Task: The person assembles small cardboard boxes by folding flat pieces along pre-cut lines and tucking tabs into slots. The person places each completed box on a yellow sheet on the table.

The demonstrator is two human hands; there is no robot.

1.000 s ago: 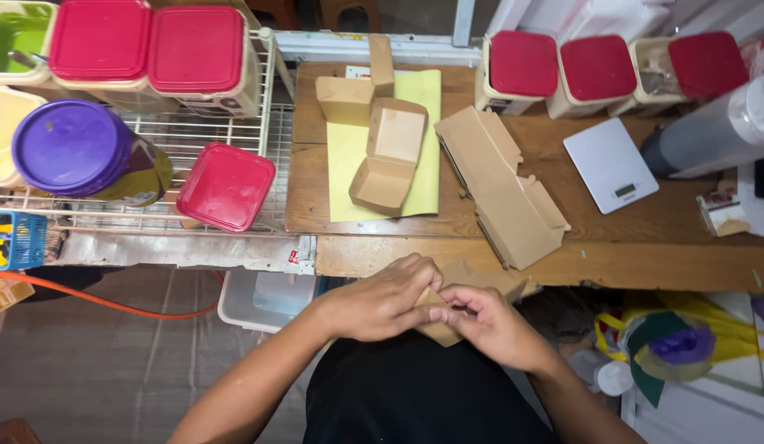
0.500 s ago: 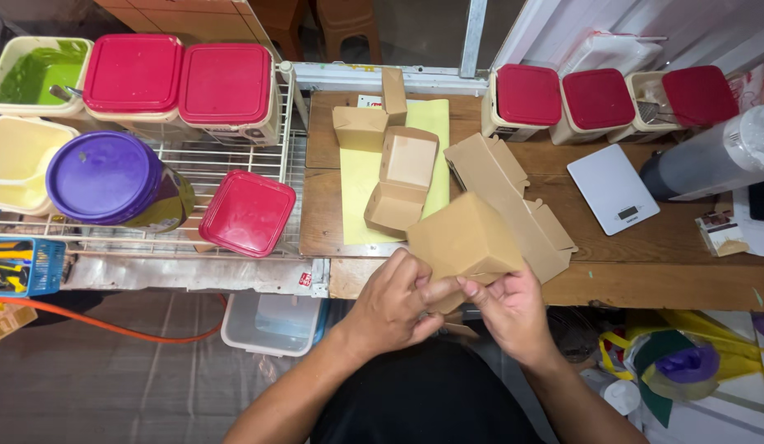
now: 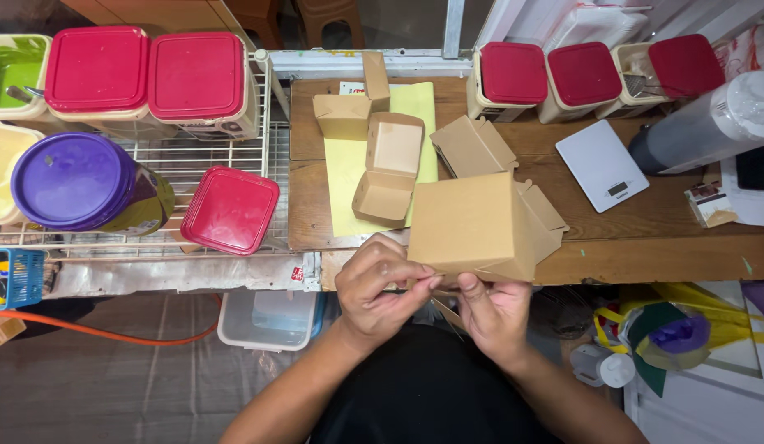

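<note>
Wooden planks form our bench (image 3: 645, 234), carrying open brown boxes, a yellow sheet (image 3: 345, 177) and a white scale (image 3: 602, 164), with a wire rack (image 3: 176, 164) of red-lidded tubs alongside. We hold a brown cardboard box (image 3: 472, 226) over the bench's near edge, our left hand (image 3: 378, 288) and right hand (image 3: 493, 316) with fingers (image 3: 415, 275) pinched together on its lower flap.

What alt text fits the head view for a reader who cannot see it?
Both hands, left hand and right hand, hold a folded brown cardboard box above a wooden table's near edge. An open brown cardboard box lies on a yellow-green sheet; red-lidded tubs line the far side.
</note>
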